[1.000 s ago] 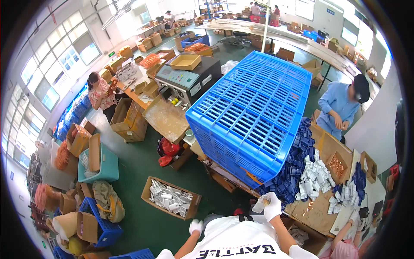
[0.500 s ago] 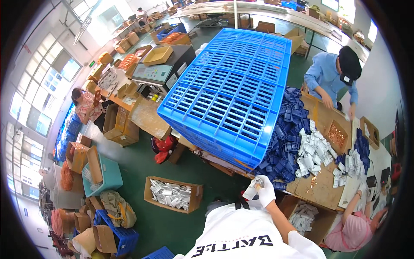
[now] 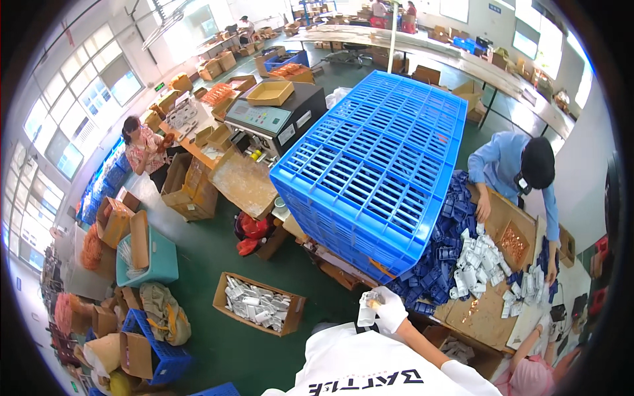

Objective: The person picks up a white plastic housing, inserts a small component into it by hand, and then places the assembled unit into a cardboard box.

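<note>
My right hand (image 3: 392, 311), in a white glove, is closed around a white plastic casing (image 3: 366, 310) with a small copper-coloured piece showing at it. It is held in front of my white shirt, near the table's front edge. My left hand is out of view. Just beyond the right hand lies a heap of dark blue plastic casings (image 3: 422, 267). White casings (image 3: 477, 265) are piled beside them on the table.
A large blue slatted crate (image 3: 356, 231) stands on the table ahead. On the floor to the left sits a cardboard box (image 3: 220, 305) of white parts. A co-worker in a blue shirt (image 3: 500, 162) reaches over a tray of copper-coloured pieces (image 3: 514, 241); a person in pink (image 3: 530, 377) sits at lower right.
My view has shifted. My right hand, with the white casing, appears a little further left and lower. The co-worker in blue has leaned further over the table, arms spread.
</note>
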A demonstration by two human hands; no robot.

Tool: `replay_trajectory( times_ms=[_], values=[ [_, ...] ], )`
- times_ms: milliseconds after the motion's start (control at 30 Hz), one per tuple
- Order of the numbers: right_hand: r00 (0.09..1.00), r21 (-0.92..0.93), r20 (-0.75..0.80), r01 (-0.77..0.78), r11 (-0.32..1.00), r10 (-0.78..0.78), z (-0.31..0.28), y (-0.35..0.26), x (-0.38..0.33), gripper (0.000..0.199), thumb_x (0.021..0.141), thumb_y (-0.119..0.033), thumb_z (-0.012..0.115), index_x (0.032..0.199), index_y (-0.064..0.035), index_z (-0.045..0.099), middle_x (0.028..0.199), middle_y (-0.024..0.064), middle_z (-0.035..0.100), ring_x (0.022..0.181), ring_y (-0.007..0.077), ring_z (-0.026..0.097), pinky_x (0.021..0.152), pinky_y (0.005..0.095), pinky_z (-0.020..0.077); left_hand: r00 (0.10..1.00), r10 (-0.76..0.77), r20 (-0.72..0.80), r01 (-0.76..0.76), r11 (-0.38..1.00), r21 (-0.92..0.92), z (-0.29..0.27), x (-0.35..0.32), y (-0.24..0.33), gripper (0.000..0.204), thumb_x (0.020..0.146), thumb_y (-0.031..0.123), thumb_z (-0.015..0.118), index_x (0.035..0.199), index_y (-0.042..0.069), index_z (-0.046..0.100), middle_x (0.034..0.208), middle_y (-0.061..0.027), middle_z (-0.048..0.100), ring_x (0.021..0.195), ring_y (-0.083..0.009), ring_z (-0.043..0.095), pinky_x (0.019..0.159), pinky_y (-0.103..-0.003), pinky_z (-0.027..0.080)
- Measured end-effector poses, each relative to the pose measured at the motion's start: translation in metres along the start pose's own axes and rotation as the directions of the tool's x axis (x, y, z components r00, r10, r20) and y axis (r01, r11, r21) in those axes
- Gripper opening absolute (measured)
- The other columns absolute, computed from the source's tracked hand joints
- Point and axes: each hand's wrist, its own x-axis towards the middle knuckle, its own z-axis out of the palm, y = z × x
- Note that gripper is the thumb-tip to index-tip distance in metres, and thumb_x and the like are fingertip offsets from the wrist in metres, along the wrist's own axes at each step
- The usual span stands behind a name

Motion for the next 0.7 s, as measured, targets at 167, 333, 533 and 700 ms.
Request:
replay_trajectory(
  times_ms=[167,333,533,700],
  values=[
    [0.998,-0.008,-0.005,-0.07,0.998,0.07,0.005,0.001,-0.021,0.026,0.085,-0.015,0.066,0.105,0.0005,0.061,0.09,0.012,0.067,0.081,0.0185,0.064,0.075,0.0323,0.0518,0.999,0.048,-0.012,-0.049,0.997,-0.057,0.013,0.013,-0.014,0.038,0.086,0.038,0.054,0.104,0.007,0.067,0.107,-0.023,0.064,0.099,-0.0392,0.063,0.085,-0.048,0.049],
    [0.983,-0.033,-0.006,-0.181,0.983,0.181,0.016,-0.002,-0.031,0.021,0.087,-0.012,0.064,0.105,-0.0013,0.061,0.093,0.0099,0.066,0.085,0.0172,0.062,0.077,0.0315,0.0506,0.994,0.104,0.031,-0.102,0.993,-0.055,-0.003,0.022,-0.043,0.038,0.086,0.038,0.053,0.103,0.007,0.067,0.105,-0.0232,0.064,0.098,-0.0394,0.063,0.084,-0.049,0.049],
    [0.984,0.177,-0.082,-0.142,0.974,0.158,0.018,0.015,-0.035,0.021,0.087,-0.01,0.065,0.106,-0.0019,0.068,0.093,0.0055,0.07,0.084,0.011,0.062,0.077,0.0274,0.051,0.916,0.231,0.327,-0.249,0.969,0.012,-0.008,-0.002,-0.07,0.037,0.086,0.037,0.053,0.102,0.007,0.068,0.102,-0.0234,0.065,0.096,-0.0395,0.064,0.083,-0.049,0.05],
    [0.95,0.203,-0.154,-0.238,0.95,0.271,0.001,0.033,-0.045,0.022,0.089,-0.015,0.062,0.107,-0.0025,0.068,0.095,0.0096,0.07,0.085,0.0148,0.064,0.078,0.0291,0.0506,0.74,0.346,0.577,-0.475,0.876,0.083,-0.029,0.029,-0.028,0.037,0.086,0.037,0.053,0.101,0.007,0.068,0.101,-0.0236,0.065,0.095,-0.0397,0.064,0.082,-0.049,0.05]
  ],
)
